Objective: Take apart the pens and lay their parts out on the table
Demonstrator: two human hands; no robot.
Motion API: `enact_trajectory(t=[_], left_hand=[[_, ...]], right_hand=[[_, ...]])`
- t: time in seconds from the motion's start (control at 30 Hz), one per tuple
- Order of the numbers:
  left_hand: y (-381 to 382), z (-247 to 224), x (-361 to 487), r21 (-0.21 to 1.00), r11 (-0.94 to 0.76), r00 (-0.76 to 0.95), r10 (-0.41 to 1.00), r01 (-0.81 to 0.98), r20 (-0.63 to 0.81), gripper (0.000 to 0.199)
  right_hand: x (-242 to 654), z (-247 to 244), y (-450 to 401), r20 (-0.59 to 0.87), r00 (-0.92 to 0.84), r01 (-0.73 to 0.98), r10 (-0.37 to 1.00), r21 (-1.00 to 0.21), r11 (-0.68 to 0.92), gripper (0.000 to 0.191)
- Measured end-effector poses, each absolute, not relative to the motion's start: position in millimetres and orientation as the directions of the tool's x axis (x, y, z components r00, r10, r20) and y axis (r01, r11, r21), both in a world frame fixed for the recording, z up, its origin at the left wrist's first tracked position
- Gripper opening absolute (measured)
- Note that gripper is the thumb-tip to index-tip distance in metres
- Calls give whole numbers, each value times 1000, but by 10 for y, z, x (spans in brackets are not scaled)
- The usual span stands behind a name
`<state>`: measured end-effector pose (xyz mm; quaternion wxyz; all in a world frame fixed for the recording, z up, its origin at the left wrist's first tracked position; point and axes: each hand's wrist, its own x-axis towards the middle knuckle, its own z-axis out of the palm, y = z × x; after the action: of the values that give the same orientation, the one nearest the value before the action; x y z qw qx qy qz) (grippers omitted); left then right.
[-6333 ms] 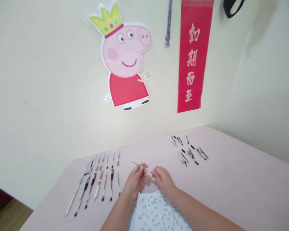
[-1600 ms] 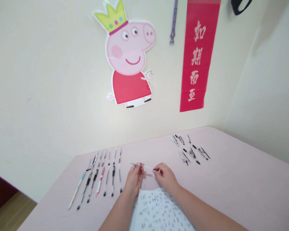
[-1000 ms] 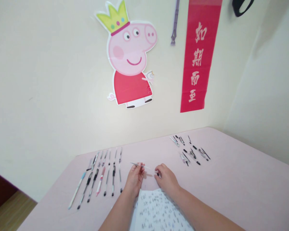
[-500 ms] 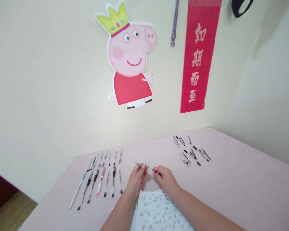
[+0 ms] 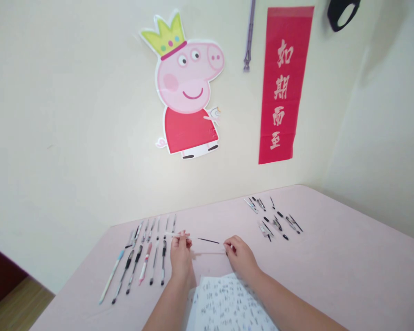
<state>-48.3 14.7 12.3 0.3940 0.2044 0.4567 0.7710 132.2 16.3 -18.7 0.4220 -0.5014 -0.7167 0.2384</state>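
Note:
My left hand (image 5: 181, 250) is closed round a thin clear tube (image 5: 173, 235) that points to the left, above the pens. To its right, my right hand (image 5: 237, 253) pinches the end of a slim refill (image 5: 209, 240), whose dark part lies between the hands and points toward my left hand. Rows of pens (image 5: 146, 263) lie on the pink table to the left. Below the hands rests a sheet of paper with handwriting (image 5: 227, 301).
Loose pen parts (image 5: 277, 223), caps and refills among them, are spread at the back right of the pink table (image 5: 331, 257). Behind the table, a pig cutout (image 5: 189, 101) and a red banner (image 5: 284, 92) hang on the wall.
My left hand has moved left, away from my right hand. The refill now shows between the hands, apart from the tube. The view has tilted slightly.

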Motion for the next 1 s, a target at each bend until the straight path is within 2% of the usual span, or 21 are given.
enact_trajectory(t=[0.17, 0.23, 0.3, 0.37, 0.43, 0.53, 0.6, 0.67, 0.8, 0.87, 1.0], left_hand=[[126, 157, -480, 867, -302, -646, 763, -397, -30, 17], [111, 144, -456, 886, -228, -574, 817, -403, -50, 19], [90, 116, -404, 923, -86, -422, 902, -375, -87, 23], [65, 87, -329, 956, 75, -272, 950, -283, -155, 29], [41, 64, -252, 969, 204, -208, 951, -142, -231, 48], [13, 49, -183, 962, 255, -146, 960, 96, -240, 66], [-3, 43, -173, 953, 186, -98, 981, 241, -167, 62], [-15, 28, -171, 931, 110, -53, 994, 348, -98, 48], [-28, -33, -145, 895, 85, 35, 993, 438, -112, 14], [-28, -67, -127, 885, 90, 49, 991, 457, -126, 13], [-27, -88, -123, 859, 11, 51, 998, 511, -44, 16]], right_hand=[[1407, -172, 217, 354, -55, 571, 934, -756, 320, 17], [1442, -180, 241, 366, -38, 616, 930, -724, 310, 15], [1466, -196, 260, 375, -39, 659, 926, -686, 306, 14], [1477, -211, 271, 366, -50, 698, 929, -653, 294, 13], [1477, -218, 271, 337, -62, 732, 940, -624, 272, 12], [1466, -204, 255, 300, -78, 764, 951, -595, 251, 12], [1456, -187, 241, 296, -96, 770, 950, -583, 259, 13], [1449, -176, 229, 303, -113, 765, 946, -581, 278, 14], [1441, -171, 220, 322, -133, 738, 937, -600, 311, 17], [1436, -167, 220, 342, -148, 716, 928, -610, 339, 21], [1412, -142, 214, 366, -194, 656, 910, -641, 398, 23]])
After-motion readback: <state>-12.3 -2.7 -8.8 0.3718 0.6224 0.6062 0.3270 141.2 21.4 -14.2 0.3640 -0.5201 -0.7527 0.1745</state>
